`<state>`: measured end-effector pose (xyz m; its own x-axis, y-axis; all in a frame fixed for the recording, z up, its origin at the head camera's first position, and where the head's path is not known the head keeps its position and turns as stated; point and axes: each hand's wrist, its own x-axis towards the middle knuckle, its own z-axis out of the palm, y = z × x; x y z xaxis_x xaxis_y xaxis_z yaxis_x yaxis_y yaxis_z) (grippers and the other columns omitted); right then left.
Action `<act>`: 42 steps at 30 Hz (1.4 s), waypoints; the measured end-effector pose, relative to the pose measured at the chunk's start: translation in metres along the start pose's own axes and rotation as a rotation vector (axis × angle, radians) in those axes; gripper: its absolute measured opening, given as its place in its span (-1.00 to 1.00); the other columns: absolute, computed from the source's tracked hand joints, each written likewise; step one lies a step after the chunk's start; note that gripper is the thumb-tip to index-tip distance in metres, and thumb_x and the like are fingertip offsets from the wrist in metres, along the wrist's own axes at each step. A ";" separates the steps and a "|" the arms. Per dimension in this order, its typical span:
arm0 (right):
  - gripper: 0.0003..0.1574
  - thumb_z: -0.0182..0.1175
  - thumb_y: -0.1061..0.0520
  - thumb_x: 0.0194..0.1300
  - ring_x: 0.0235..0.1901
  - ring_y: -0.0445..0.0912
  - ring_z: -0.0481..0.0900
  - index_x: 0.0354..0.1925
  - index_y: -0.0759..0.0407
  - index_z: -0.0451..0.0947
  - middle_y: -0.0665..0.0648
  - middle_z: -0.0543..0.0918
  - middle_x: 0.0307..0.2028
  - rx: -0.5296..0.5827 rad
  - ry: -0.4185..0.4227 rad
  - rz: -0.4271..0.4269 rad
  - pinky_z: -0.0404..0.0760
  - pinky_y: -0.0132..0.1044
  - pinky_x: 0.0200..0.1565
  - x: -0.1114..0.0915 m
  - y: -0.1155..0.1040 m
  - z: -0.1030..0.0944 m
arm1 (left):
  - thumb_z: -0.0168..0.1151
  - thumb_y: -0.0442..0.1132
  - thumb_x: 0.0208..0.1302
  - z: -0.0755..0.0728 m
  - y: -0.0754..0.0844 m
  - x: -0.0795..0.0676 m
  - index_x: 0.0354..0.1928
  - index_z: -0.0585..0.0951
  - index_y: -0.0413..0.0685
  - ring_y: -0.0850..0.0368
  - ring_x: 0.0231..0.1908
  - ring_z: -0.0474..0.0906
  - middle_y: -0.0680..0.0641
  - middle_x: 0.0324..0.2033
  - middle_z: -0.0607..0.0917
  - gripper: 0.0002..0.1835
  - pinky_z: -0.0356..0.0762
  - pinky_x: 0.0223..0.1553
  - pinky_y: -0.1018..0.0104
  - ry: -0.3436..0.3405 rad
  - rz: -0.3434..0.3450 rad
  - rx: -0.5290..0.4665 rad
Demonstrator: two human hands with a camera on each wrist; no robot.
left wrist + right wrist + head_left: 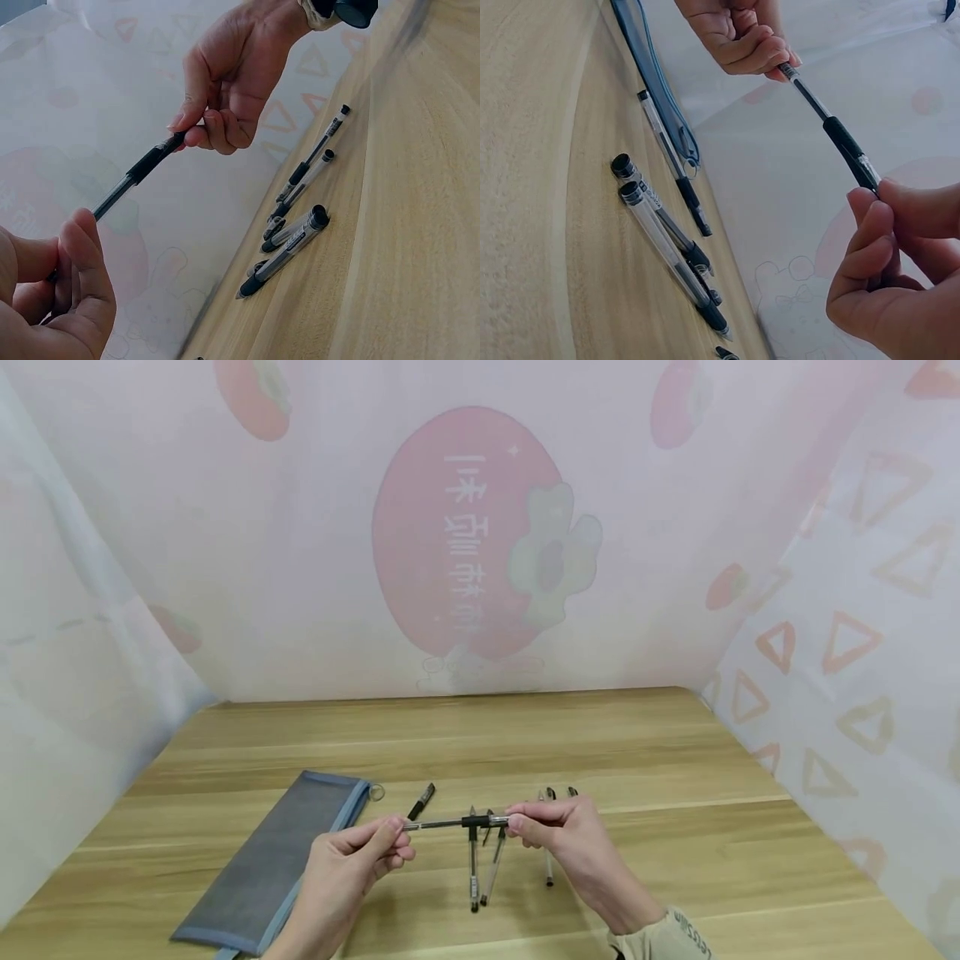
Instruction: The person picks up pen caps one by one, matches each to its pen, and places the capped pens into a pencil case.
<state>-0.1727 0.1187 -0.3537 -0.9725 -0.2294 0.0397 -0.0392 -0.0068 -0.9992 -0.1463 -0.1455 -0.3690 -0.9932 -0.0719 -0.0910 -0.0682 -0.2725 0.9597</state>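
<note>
A clear-barrelled gel pen [442,824] with a black grip section hangs level above the table, stretched between both hands. My left hand [347,870] pinches its rear end between thumb and fingers. At the other end, my right hand [573,842] pinches the pen just past the black grip [843,139]. The right fingertips cover the tip, so how the cap sits there cannot be told. Below the held pen, two pens [474,870] [283,259] lie close together on the wood. Another pen [422,802] lies behind my left hand, partly hidden by it.
A grey mesh pencil pouch [273,852] with blue edging and a ring lies at the left on the wooden table [720,843]. More pens [549,868] [322,146] lie beside and behind my right hand. A printed cloth [300,568] hangs behind and at both sides.
</note>
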 end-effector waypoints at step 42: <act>-0.67 0.37 0.23 0.24 -0.25 -0.03 0.63 -0.07 0.43 0.68 0.24 0.72 -0.25 -0.021 -0.042 -0.016 0.63 -0.27 -0.21 0.003 0.004 -0.008 | 0.34 -0.28 0.29 -0.002 -0.001 0.001 -0.03 0.63 -0.49 -0.02 -0.30 0.71 -0.30 -0.30 0.71 -0.64 0.69 -0.18 0.21 -0.071 0.016 -0.011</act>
<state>-0.1779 0.1260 -0.3580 -0.9613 -0.2701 0.0552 -0.0600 0.0095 -0.9982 -0.1469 -0.1478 -0.3703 -0.9984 -0.0084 -0.0561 -0.0514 -0.2823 0.9580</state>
